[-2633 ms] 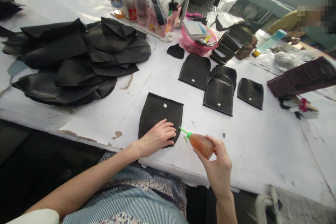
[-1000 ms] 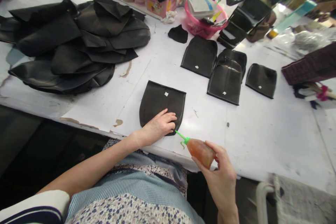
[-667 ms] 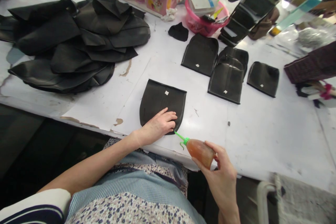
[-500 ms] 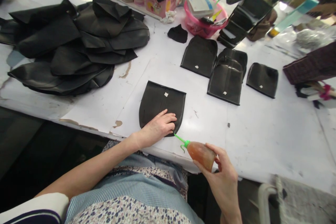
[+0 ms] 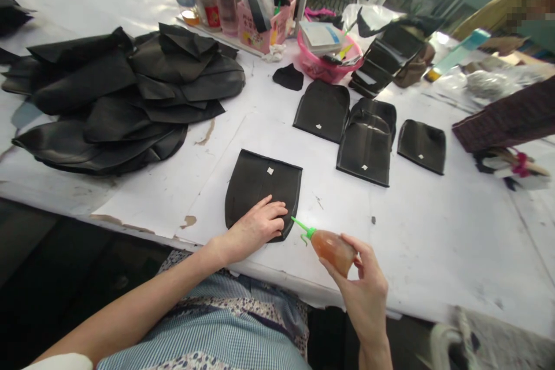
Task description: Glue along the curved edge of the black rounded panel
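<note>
Left hand (image 5: 255,225) flat on black leather piece (image 5: 260,185); right hand (image 5: 364,289) grips glue bottle (image 5: 332,245), nozzle beside piece edge.

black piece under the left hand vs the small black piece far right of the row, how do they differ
The piece under the left hand is larger; the far-right piece is smaller. The left hand presses the first, with the glue bottle tip at its edge; the other lies untouched. Both are black, round-ended, with a small white tag.

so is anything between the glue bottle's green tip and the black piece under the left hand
Nothing visible. The right hand holds the glue bottle with its nozzle just off the black piece; only bare table lies between. The left hand presses the piece's near end.
</note>
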`<state>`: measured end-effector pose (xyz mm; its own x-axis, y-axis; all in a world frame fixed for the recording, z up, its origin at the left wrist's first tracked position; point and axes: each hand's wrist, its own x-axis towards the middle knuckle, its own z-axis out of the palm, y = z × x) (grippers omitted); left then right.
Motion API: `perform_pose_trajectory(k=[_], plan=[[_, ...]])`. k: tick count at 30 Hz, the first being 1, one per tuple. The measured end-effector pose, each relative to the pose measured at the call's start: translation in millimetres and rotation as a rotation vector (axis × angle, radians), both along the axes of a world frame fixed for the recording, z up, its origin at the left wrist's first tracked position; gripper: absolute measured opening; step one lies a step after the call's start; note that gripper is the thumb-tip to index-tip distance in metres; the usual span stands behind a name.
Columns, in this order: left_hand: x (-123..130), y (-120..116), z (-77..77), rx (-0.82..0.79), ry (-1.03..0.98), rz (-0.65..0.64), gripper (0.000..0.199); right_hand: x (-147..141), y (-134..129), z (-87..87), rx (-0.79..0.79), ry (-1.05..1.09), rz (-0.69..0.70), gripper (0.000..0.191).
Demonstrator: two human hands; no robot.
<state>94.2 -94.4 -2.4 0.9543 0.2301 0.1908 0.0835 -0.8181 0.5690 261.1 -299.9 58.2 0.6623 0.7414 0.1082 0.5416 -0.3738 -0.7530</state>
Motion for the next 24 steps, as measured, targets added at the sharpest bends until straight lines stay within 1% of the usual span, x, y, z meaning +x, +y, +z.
perform_pose_trajectory(k=[3, 10, 17, 24], plan=[[0, 0, 0.5, 0.001, -0.006, 0.003, 0.007, 1, 2, -2.1, 0.008, 0.006, -0.008, 0.044], [0, -2, -4.8, -0.009, -0.036, 0.018, 0.006, 11, 10, -11.8, 0.036, 0.011, -0.029, 0.046], [1, -2, -0.9, -0.014, -0.023, 0.026, 0.008, 18, 22, -14.9, 0.057, 0.021, -0.053, 0.045], [2, -4, -8.8, -0.023, -0.038, 0.045, 0.007, 27, 37, -21.6, 0.088, 0.023, -0.06, 0.046]])
